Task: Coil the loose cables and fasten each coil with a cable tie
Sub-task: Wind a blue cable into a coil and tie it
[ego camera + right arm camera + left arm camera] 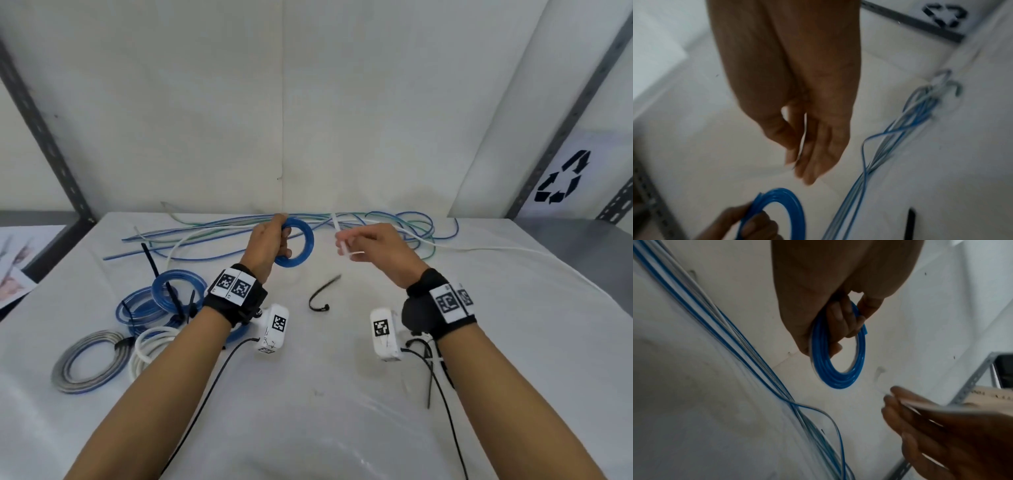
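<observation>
the left hand (266,244) is gripping a small blue cable coil (301,244) just above the middle of the head frame, fingers curled through its opening, holding it clear of the counter (342,394). the right hand (373,251), just right of it and apart from the coil, is pinching a white cable tie (344,248) between thumb and fingers. in the right wrist view the tie (804,138) is showing as a thin pale strip between the fingers (818,154).

a black cable tie (322,296) is lying bent on the counter below the hands. loose blue and white cables (212,233) are sprawling across the far edge behind them. at lower left, tied coils (161,301) are lying in a cluster, with a grey coil (89,363) and a white coil (150,346) nearest the frame's edge.
</observation>
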A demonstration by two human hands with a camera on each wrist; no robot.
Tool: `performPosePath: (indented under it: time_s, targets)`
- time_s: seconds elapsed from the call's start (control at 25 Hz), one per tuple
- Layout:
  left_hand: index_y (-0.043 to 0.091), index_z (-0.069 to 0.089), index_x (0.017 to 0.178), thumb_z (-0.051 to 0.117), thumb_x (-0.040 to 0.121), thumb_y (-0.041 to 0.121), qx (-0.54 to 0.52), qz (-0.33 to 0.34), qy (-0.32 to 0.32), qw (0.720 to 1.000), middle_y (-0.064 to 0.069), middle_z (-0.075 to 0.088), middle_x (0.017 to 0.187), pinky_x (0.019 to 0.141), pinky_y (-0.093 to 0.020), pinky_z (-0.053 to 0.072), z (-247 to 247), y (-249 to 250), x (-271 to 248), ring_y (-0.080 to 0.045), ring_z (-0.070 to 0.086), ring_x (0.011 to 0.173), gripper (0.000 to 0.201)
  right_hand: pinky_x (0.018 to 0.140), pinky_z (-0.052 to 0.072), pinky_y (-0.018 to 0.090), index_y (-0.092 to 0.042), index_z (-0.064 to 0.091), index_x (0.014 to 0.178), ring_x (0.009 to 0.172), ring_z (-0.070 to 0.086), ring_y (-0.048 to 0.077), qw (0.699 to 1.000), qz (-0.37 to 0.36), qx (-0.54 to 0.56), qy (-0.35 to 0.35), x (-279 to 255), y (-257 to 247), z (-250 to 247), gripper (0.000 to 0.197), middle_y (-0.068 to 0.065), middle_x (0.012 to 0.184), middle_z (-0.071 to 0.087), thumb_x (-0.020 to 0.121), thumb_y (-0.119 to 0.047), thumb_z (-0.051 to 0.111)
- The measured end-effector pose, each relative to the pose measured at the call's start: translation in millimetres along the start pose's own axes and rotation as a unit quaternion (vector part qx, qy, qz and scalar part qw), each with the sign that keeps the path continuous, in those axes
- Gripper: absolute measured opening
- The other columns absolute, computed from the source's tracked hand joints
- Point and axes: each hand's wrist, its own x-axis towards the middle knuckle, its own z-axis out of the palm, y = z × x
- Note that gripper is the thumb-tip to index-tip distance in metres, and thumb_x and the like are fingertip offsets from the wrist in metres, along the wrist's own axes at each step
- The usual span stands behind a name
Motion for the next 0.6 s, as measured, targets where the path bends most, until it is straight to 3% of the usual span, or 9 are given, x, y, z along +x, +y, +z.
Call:
performPosePath:
  time_s: [0.08, 0.16, 0.28, 0.36, 0.44, 0.6]
  targets:
    - [0.014, 0.050, 0.074, 0.044, 0.103, 0.023, -0.038, 0.009, 0.018, 0.999, 0.005, 0.039, 0.057, 0.053, -0.030, 0.037, -12, 3, 6, -0.011, 0.025, 0.043, 0.031, 0.089, 0.056, 0.028, 0.003, 0.069, 0.119, 0.105, 0.071, 0.022, 0.990, -0.031, 0.099, -0.094, 7, -9, 13, 0.029, 0.016, 0.113, 0.073, 0.098, 0.007, 0.050]
    - [0.014, 0.050, 0.076, 0.045, 0.103, 0.024, -0.058, 0.021, 0.040, 0.997, 0.004, 0.037, 0.058, 0.052, -0.030, 0.035, -28, 6, 14, -0.013, 0.024, 0.044, 0.029, 0.089, 0.056, 0.028, 0.005, 0.067, 0.122, 0.103, 0.072, 0.024, 0.982, -0.085, 0.104, -0.135, 21, -16, 33, 0.031, 0.018, 0.112, 0.073, 0.094, 0.013, 0.057]
    - [0.015, 0.047, 0.073, 0.046, 0.103, 0.025, -0.074, 0.037, 0.072, 0.994, 0.005, 0.037, 0.057, 0.053, -0.030, 0.034, -47, 10, 21, -0.013, 0.023, 0.045, 0.031, 0.076, 0.059, 0.027, 0.004, 0.072, 0.104, 0.079, 0.073, 0.022, 0.983, -0.127, 0.087, -0.102, 36, -20, 68, 0.012, 0.022, 0.101, 0.074, 0.094, 0.004, 0.065]
    - [0.015, 0.048, 0.075, 0.047, 0.102, 0.026, -0.078, 0.048, 0.087, 0.992, 0.003, 0.037, 0.059, 0.054, -0.031, 0.034, -57, 12, 23, -0.013, 0.024, 0.045, 0.029, 0.064, 0.057, 0.026, 0.002, 0.073, 0.093, 0.065, 0.069, 0.020, 0.982, -0.160, 0.075, -0.070, 47, -17, 89, 0.014, 0.019, 0.085, 0.072, 0.099, -0.005, 0.062]
    - [0.012, 0.051, 0.075, 0.047, 0.102, 0.027, -0.028, 0.062, 0.091, 0.994, 0.001, 0.038, 0.059, 0.055, -0.031, 0.036, -60, 12, 24, -0.013, 0.030, 0.045, 0.031, 0.061, 0.054, 0.027, 0.002, 0.072, 0.091, 0.062, 0.066, 0.020, 0.979, -0.181, 0.075, -0.050, 56, -12, 102, 0.019, 0.011, 0.076, 0.070, 0.101, -0.010, 0.060]
    - [0.008, 0.052, 0.072, 0.046, 0.103, 0.022, 0.084, 0.111, 0.054, 0.989, 0.001, 0.040, 0.058, 0.060, -0.035, 0.035, -61, 8, 17, -0.018, 0.035, 0.053, 0.035, 0.068, 0.055, 0.025, -0.001, 0.073, 0.099, 0.068, 0.069, 0.017, 0.971, -0.222, 0.091, 0.003, 61, -4, 122, 0.015, 0.012, 0.079, 0.072, 0.101, -0.010, 0.061]
